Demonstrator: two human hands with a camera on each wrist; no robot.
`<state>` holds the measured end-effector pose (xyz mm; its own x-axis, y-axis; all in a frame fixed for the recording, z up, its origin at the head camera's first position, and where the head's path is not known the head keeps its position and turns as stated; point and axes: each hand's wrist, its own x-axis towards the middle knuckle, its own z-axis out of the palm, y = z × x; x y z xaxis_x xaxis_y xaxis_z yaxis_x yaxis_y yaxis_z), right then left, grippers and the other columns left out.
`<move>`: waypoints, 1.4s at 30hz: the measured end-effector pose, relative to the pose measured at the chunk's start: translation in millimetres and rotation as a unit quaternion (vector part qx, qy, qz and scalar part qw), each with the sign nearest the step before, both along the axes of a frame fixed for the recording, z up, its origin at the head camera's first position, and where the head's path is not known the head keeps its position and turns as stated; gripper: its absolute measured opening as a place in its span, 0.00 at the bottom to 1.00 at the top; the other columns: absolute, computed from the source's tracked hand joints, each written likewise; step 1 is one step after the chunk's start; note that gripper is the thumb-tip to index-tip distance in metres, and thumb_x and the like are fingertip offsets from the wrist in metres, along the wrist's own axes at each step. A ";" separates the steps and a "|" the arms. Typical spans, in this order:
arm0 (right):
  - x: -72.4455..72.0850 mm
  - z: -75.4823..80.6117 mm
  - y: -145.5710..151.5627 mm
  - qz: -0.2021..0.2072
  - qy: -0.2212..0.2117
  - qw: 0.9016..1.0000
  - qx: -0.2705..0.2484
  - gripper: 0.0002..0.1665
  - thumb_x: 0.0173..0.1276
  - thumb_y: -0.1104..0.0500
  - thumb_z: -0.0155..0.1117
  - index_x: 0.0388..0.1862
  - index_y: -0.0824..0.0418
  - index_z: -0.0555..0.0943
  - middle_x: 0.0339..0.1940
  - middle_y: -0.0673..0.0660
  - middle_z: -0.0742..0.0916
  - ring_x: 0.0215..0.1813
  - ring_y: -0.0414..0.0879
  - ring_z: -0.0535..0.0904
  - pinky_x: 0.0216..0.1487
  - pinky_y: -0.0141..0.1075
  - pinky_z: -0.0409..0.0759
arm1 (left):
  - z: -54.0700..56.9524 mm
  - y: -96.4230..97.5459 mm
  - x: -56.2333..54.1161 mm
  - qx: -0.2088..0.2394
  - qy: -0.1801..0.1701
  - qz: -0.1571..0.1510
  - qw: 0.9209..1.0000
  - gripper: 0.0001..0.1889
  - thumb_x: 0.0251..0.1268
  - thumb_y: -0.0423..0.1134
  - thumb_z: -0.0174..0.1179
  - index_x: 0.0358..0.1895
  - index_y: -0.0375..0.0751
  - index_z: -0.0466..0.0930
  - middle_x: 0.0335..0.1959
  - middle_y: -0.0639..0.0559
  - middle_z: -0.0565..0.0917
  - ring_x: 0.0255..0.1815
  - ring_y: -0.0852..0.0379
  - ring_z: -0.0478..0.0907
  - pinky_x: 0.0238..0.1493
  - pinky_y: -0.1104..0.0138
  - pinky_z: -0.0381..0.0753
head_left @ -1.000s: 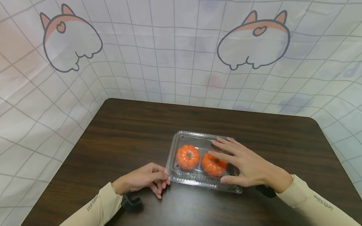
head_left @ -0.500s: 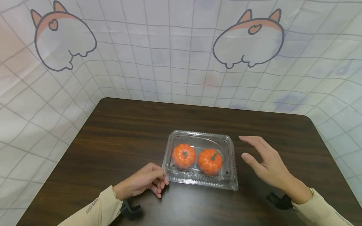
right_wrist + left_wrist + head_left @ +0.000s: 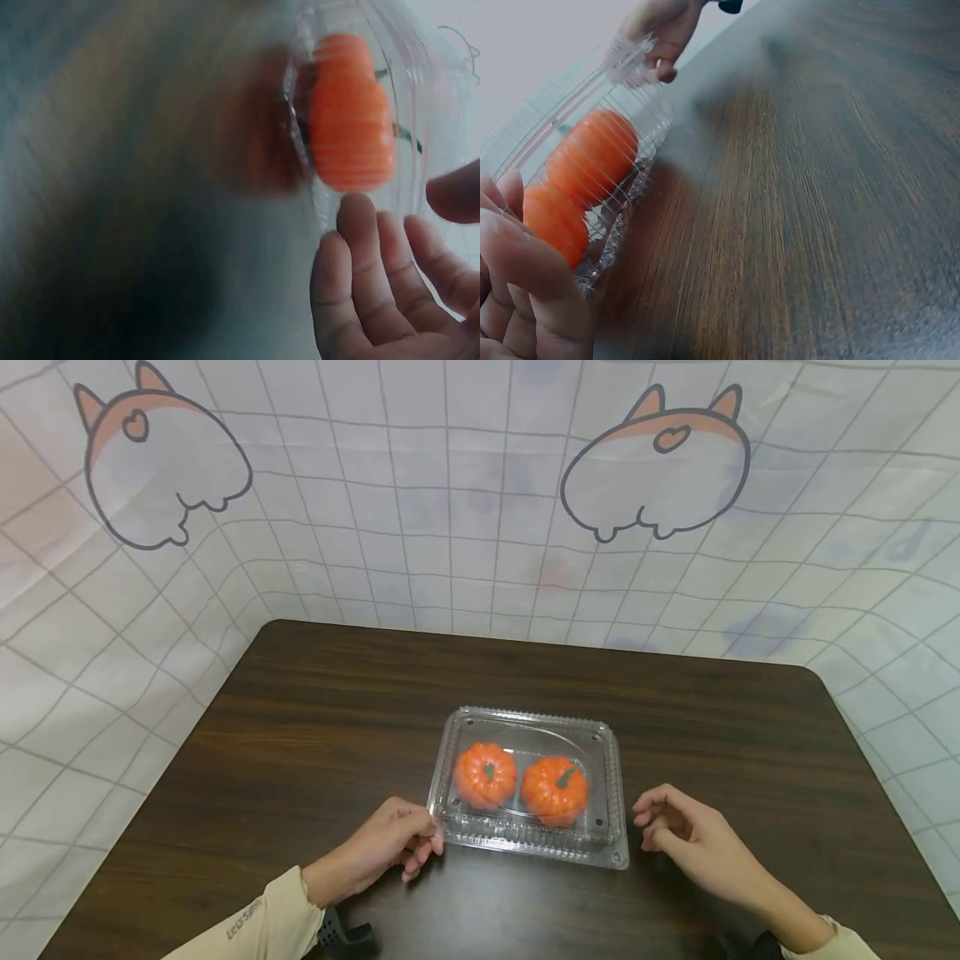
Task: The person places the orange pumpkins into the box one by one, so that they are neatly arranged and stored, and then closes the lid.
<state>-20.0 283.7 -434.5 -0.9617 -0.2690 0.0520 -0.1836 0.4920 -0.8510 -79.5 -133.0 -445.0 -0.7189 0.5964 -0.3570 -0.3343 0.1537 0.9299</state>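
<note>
A clear plastic clamshell container (image 3: 525,847) lies closed on the dark wood table (image 3: 345,693). Two small orange pumpkins with green stems sit side by side inside it, a left pumpkin (image 3: 486,775) and a right pumpkin (image 3: 555,792). At the container's front left corner, my left hand (image 3: 386,842) pinches the rim between thumb and fingers. Just off the right side, my right hand (image 3: 701,843) is held with loosely bent fingers and nothing in them. The right wrist view has its fingertips (image 3: 356,214) close to the container's end.
A white grid-patterned curtain (image 3: 420,510) with cartoon corgi rears surrounds the table at the back and sides. Dark wrist mounts sit on both forearms, the left wrist mount (image 3: 347,937) being the plainer one.
My right hand has come off the lid, moved right, then lowered beside the container's right edge with its fingers bending. My left hand stays at the front left corner.
</note>
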 end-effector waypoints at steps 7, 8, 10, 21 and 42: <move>4.8 -10.9 -4.5 0.078 -0.074 0.990 -0.088 0.08 0.80 0.69 0.50 0.50 0.67 0.77 0.36 0.56 0.86 0.35 0.45 0.87 0.40 0.35 0.88 | -1.0 1.2 1.7 0.003 0.001 0.006 1.000 0.13 0.65 0.31 0.46 0.26 0.38 0.80 0.16 0.58 0.75 0.15 0.63 0.66 0.17 0.74 0.73; 5.3 -12.1 -5.6 0.085 -0.091 0.987 -0.098 0.08 0.80 0.69 0.49 0.49 0.68 0.76 0.35 0.54 0.86 0.36 0.45 0.88 0.41 0.35 0.88 | -1.0 1.6 1.9 0.002 0.002 0.007 1.000 0.13 0.65 0.31 0.46 0.26 0.38 0.80 0.16 0.59 0.75 0.15 0.64 0.67 0.17 0.74 0.72; 6.3 -14.8 -7.4 0.100 -0.134 0.978 -0.128 0.09 0.80 0.69 0.47 0.48 0.70 0.75 0.36 0.52 0.86 0.37 0.45 0.88 0.44 0.36 0.89 | -0.9 2.2 2.4 -0.001 0.004 0.009 1.000 0.13 0.65 0.31 0.46 0.26 0.38 0.80 0.15 0.59 0.75 0.15 0.64 0.67 0.17 0.74 0.72; 8.6 -25.9 -11.6 0.224 -0.221 0.886 -0.341 0.19 0.78 0.73 0.32 0.49 0.75 0.75 0.48 0.51 0.85 0.48 0.42 0.85 0.55 0.38 0.88 | 0.6 5.7 4.6 -0.007 0.017 0.024 1.000 0.12 0.64 0.31 0.46 0.26 0.37 0.78 0.15 0.59 0.75 0.15 0.65 0.68 0.16 0.77 0.67; 5.4 -23.0 -32.6 0.137 -0.299 0.870 -0.366 0.28 0.77 0.67 0.35 0.31 0.57 0.85 0.27 0.45 0.90 0.29 0.38 0.87 0.33 0.28 0.87 | -0.4 6.6 -0.8 0.007 0.002 0.000 1.000 0.14 0.63 0.30 0.44 0.23 0.38 0.78 0.13 0.61 0.76 0.14 0.65 0.70 0.17 0.75 0.72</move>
<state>-14.6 251.2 -457.5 -0.7805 -0.5979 -0.1825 0.3757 -0.2153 -0.9014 -80.4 -126.4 -445.4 -0.7209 0.6009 -0.3452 -0.3298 0.1406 0.9335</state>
